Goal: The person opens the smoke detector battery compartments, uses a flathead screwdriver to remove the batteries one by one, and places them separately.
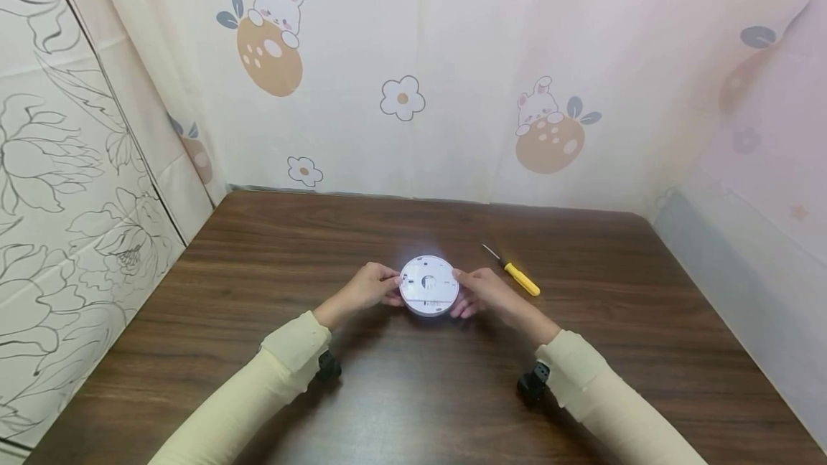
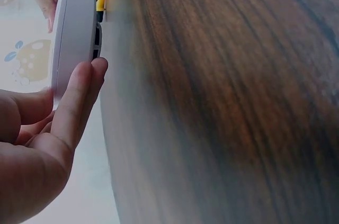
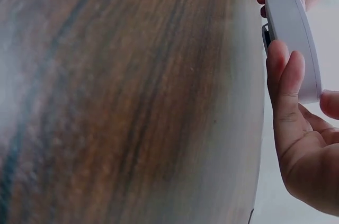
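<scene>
A round white smoke detector (image 1: 429, 285) is held between both hands, its flat slotted mounting plate facing up. My left hand (image 1: 371, 285) grips its left edge, thumb on the rim and fingers beneath. At the opposite edge my right hand (image 1: 481, 291) pinches it the same way. Both wrist views show the detector's smooth side wall (image 2: 77, 33) edge-on, with dark vent openings on its underside and the fingertips (image 3: 278, 52) of the right hand under it. A yellow-handled screwdriver (image 1: 522, 280) lies on the table just right of the right hand, its shaft pointing up and left.
The dark wood-grain table (image 1: 291, 235) spreads around the hands. A pale curtain (image 1: 452, 41) printed with rabbits and flowers hangs behind its far edge. On the left stands a white panel (image 1: 71, 163) with line-drawn flowers.
</scene>
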Action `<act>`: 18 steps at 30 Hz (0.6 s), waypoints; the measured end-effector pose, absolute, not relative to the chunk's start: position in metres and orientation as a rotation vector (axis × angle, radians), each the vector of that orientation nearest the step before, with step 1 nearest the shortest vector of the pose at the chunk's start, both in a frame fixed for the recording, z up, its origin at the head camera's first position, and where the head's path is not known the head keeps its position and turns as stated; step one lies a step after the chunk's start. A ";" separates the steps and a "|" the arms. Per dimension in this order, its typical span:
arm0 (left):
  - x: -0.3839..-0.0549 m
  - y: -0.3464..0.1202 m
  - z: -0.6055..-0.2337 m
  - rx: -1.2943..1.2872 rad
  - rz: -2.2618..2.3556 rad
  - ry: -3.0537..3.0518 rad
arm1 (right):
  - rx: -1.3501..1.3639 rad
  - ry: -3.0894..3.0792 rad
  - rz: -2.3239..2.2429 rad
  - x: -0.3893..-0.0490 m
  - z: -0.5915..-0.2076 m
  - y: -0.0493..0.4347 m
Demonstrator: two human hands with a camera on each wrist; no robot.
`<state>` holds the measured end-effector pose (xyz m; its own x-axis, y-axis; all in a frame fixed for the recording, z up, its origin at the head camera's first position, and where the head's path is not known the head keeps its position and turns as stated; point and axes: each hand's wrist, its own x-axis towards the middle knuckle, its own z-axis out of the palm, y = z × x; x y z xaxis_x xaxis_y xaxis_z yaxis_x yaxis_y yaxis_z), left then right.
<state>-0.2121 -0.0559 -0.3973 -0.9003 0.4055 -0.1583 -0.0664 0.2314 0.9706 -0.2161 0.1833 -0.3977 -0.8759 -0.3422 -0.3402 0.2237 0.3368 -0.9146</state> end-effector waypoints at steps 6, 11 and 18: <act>-0.212 -0.057 -0.401 0.298 1.694 2.117 | -0.131 2.093 -1.562 -0.215 -0.400 0.182; -0.211 -0.057 -0.401 0.268 1.681 2.105 | -0.121 2.075 -1.551 -0.215 -0.402 0.182; -0.214 -0.059 -0.406 0.267 1.655 2.088 | -0.085 2.067 -1.516 -0.215 -0.404 0.181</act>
<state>-0.2138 -0.0590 -0.4060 -0.8755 0.4239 -0.2320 -0.1292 0.2571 0.9577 -0.2148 0.1808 -0.4039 -0.8360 -0.3714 -0.4039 0.2736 0.3558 -0.8936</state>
